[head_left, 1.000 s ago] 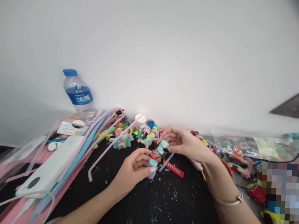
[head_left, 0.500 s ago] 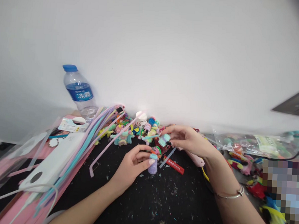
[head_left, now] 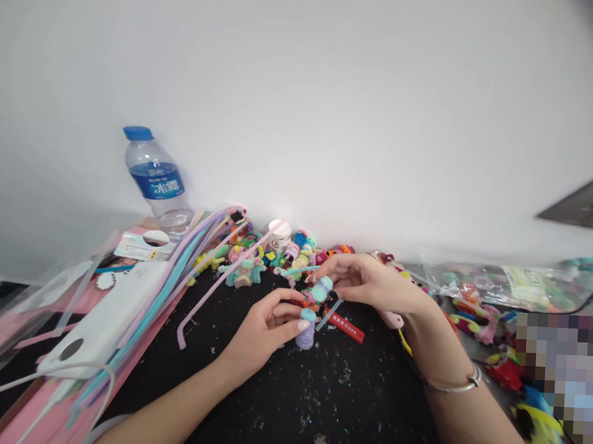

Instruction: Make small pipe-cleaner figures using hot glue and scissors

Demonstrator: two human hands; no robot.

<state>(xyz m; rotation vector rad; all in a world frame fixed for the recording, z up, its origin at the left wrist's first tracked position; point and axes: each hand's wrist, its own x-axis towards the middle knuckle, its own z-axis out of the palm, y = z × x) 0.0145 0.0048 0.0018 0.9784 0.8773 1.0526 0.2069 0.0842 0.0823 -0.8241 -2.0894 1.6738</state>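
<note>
Over the black tabletop, my left hand (head_left: 266, 323) pinches a lilac coiled pipe-cleaner piece (head_left: 305, 338) with a light blue top, held upright between thumb and fingers. To its upper right, my right hand (head_left: 377, 286) grips a mint pipe-cleaner coil (head_left: 321, 289) that has a lilac band. A thin light blue strand (head_left: 298, 270) sticks out leftward from near the right fingertips. The mint coil sits close above the lilac piece; whether they touch, I cannot tell. Just below the right hand lie a translucent stick (head_left: 328, 318) and a red strip (head_left: 346, 327) with white lettering.
Bundled pastel pipe cleaners (head_left: 174, 288) lie across white packaging (head_left: 107, 311) on the left. Behind stand a water bottle (head_left: 154, 181), a white tub (head_left: 279, 232) and several fuzzy figures (head_left: 244, 267). A clear bag (head_left: 512, 286) lies right, near a pink handle (head_left: 395, 319). White cable (head_left: 34, 384) crosses front left.
My right hand has moved slightly left and down, bringing the mint coil closer to the lilac piece and tilting it. My left hand has shifted only a little to the right.
</note>
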